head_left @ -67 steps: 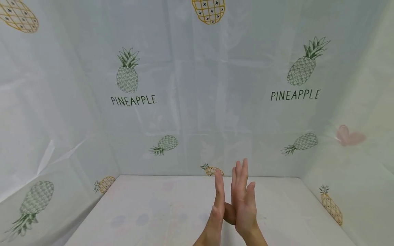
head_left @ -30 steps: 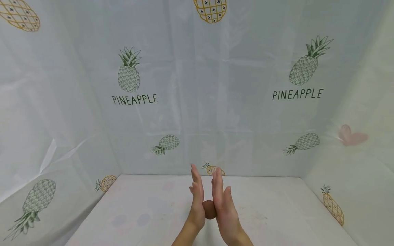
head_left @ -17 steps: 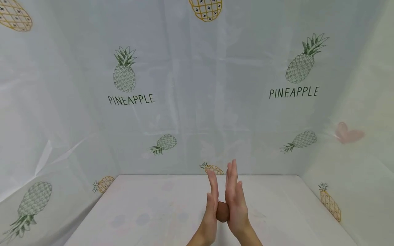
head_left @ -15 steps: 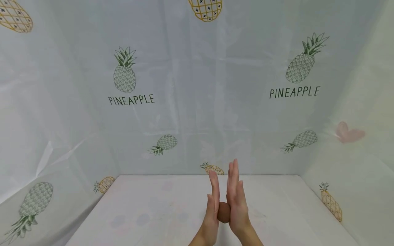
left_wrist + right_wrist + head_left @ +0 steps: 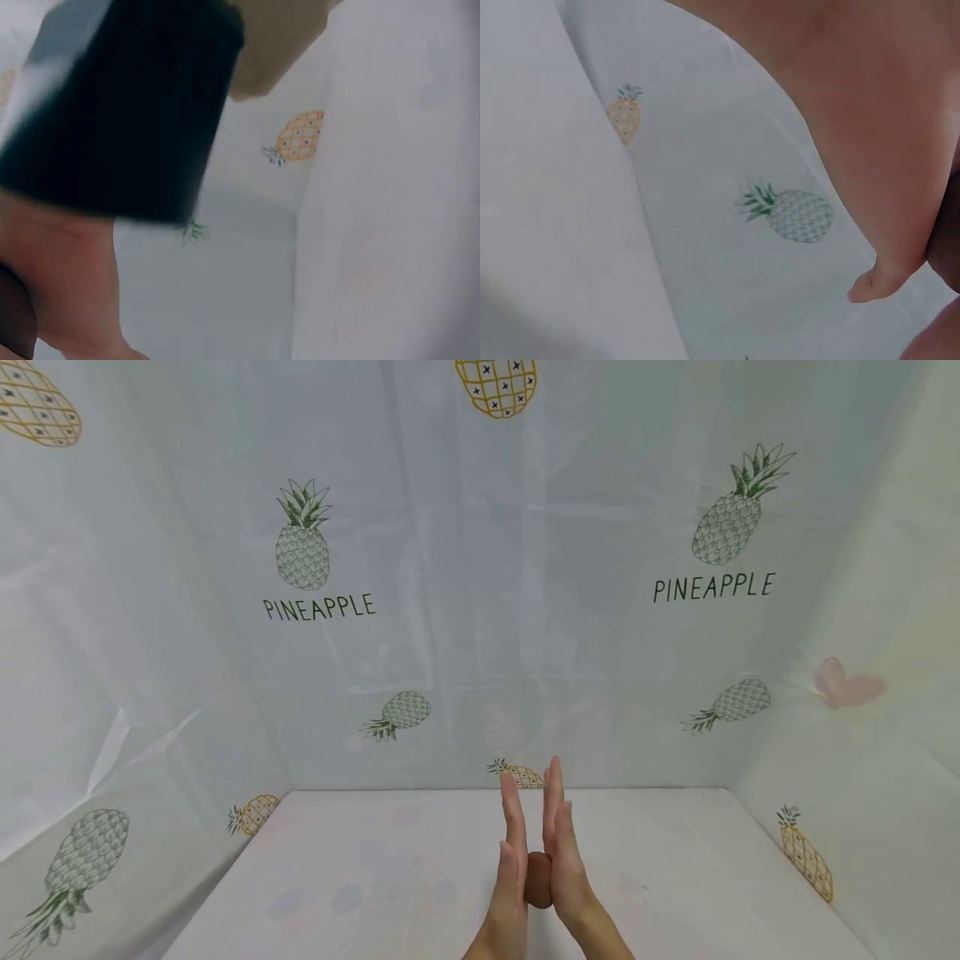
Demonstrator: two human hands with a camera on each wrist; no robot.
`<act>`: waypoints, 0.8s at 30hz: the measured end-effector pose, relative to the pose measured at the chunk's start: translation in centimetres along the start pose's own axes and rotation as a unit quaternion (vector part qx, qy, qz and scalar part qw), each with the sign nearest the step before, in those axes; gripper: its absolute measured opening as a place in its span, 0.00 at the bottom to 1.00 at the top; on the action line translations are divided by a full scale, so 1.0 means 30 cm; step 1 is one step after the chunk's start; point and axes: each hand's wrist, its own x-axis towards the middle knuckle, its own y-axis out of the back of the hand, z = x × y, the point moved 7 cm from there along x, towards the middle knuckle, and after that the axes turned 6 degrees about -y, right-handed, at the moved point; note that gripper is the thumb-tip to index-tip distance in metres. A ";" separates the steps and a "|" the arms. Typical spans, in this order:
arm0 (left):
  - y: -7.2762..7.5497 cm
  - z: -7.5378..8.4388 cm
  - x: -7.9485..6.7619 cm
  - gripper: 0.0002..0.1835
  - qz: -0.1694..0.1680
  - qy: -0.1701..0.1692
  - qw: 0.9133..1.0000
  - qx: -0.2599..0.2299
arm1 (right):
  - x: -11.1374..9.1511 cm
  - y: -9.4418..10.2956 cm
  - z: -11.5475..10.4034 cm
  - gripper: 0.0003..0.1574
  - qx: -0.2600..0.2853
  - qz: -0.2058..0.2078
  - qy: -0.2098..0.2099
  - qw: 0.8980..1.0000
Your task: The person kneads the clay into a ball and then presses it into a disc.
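A smooth brown ball (image 5: 538, 880), like a lump of clay or dough, sits between two upright palms in the head view. My left hand (image 5: 513, 868) presses it from the left, fingers straight and pointing up. From the other side my right hand (image 5: 564, 860) presses it with straight fingers too. The ball looks slightly taller than wide, and the palms hide its sides. At the lower left of the left wrist view, part of the ball (image 5: 15, 315) shows against the left palm. The right wrist view shows only a dark sliver of it at the right edge.
Below the hands lies a white table (image 5: 360, 852) with faint spots. A pineapple-print sheet (image 5: 480, 568) surrounds it at the back and both sides. A dark, blurred block (image 5: 127, 112) covers the upper left of the left wrist view.
Both hands have shifted left, then right, then slightly left again, carrying the ball between them. The palms slide against each other, and the ball turns. It looks a little narrower than half a second ago.
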 end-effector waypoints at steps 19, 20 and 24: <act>0.246 -0.096 0.036 0.33 0.143 0.000 0.984 0.108 | -0.042 -0.152 0.010 0.34 0.095 -0.182 -0.089 0.975; 0.259 -0.095 0.038 0.33 0.150 -0.005 0.980 0.128 | -0.044 -0.154 0.006 0.34 0.095 -0.180 -0.086 0.975; 0.290 -0.094 0.043 0.33 0.177 -0.013 0.966 0.188 | -0.045 -0.154 -0.012 0.35 0.091 -0.163 -0.062 0.980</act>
